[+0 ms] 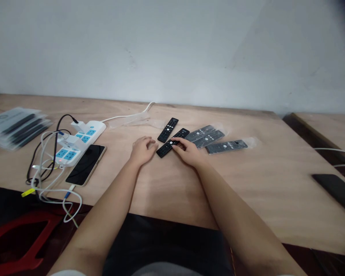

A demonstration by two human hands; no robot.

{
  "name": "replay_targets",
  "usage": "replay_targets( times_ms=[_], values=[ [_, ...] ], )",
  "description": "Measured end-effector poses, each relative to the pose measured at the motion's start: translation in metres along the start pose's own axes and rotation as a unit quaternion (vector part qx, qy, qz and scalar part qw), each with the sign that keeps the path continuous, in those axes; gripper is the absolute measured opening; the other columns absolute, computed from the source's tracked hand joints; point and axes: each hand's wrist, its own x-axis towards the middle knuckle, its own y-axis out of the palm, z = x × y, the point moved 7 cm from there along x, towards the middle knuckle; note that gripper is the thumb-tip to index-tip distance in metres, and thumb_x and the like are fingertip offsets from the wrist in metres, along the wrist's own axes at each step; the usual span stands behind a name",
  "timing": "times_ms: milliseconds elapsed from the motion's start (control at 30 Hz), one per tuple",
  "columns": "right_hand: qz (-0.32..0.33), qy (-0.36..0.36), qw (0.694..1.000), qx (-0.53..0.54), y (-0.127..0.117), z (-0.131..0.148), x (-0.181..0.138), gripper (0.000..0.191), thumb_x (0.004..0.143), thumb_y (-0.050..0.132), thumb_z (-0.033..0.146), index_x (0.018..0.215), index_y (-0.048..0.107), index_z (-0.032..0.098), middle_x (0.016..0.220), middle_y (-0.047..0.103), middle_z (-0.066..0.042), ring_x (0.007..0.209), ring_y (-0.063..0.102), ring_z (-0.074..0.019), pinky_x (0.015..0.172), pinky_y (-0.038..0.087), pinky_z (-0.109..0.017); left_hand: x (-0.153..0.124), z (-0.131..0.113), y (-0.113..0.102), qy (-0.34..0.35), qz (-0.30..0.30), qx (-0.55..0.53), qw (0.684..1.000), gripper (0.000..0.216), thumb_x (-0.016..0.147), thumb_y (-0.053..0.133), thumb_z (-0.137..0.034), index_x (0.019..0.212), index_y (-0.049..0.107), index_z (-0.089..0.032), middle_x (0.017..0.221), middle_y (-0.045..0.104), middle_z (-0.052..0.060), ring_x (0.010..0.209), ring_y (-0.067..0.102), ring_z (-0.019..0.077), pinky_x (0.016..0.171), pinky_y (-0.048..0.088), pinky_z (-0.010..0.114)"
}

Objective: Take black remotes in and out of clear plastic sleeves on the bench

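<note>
Between my hands a black remote control (pixel 163 150) lies slantwise on the wooden table. My right hand (pixel 189 152) grips its far end, the thumb at the near edge and the fingers over the top. My left hand (pixel 143 150) rests on the table just left of it, fingers loosely bent and apart, holding nothing. Behind them is a second bare remote (pixel 168 129), and a third (pixel 181 133) is partly hidden by my right hand. To the right, remotes in clear plastic sleeves (pixel 201 133) overlap, and another sleeved remote (pixel 227 146) lies farther right.
A white power strip (pixel 93 130) with plugs and tangled cables (pixel 43 180) stands at the left beside a phone (pixel 86 165). Flat packages in clear plastic (pixel 14 126) are stacked far left. Empty clear plastic (pixel 129 120) lies behind. A dark flat object (pixel 335 191) is at the right edge.
</note>
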Motion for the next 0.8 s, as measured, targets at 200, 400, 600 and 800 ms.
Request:
replay_targets(
  times_ms=[200, 400, 600, 800],
  values=[
    [0.001, 0.002, 1.0, -0.001, 0.0004, 0.0009, -0.0005, 0.035, 0.09, 0.061, 0.037, 0.121, 0.071, 0.023, 0.089, 0.07, -0.004, 0.072, 0.06, -0.0179, 0.077, 0.053, -0.035, -0.0001, 0.0004, 0.0002, -0.012, 0.005, 0.002, 1.0, 0.022, 0.088, 0.065, -0.04, 0.099, 0.076, -0.024, 0.122, 0.073, 0.008, 0.122, 0.064, 0.0269, 0.11, 0.047, 0.044],
    [-0.001, 0.008, 1.0, -0.007, 0.0004, -0.0003, 0.0001, 0.036, 0.09, 0.061, 0.039, 0.121, 0.071, 0.024, 0.089, 0.071, -0.004, 0.073, 0.06, -0.0182, 0.078, 0.054, -0.036, -0.0003, 0.0002, 0.0006, -0.015, 0.005, 0.007, 1.0, 0.023, 0.089, 0.064, -0.041, 0.099, 0.077, -0.024, 0.121, 0.073, 0.007, 0.121, 0.064, 0.0269, 0.11, 0.046, 0.045],
    [-0.001, 0.008, 1.0, -0.011, 0.0009, -0.0022, 0.0003, 0.036, 0.091, 0.061, 0.038, 0.123, 0.07, 0.024, 0.091, 0.072, -0.004, 0.073, 0.06, -0.0177, 0.079, 0.054, -0.036, -0.0006, -0.001, 0.0, -0.019, 0.01, 0.008, 1.0, 0.024, 0.089, 0.064, -0.042, 0.099, 0.077, -0.025, 0.122, 0.073, 0.007, 0.121, 0.064, 0.0273, 0.109, 0.047, 0.045],
    [-0.001, 0.003, 1.0, -0.017, 0.0009, -0.0029, 0.0004, 0.036, 0.091, 0.062, 0.039, 0.123, 0.07, 0.025, 0.09, 0.072, -0.004, 0.073, 0.061, -0.0186, 0.079, 0.054, -0.037, -0.0009, -0.0018, -0.0004, -0.017, 0.01, 0.008, 1.0, 0.022, 0.089, 0.064, -0.04, 0.099, 0.076, -0.025, 0.123, 0.072, 0.007, 0.122, 0.063, 0.0277, 0.11, 0.046, 0.046]
  ],
)
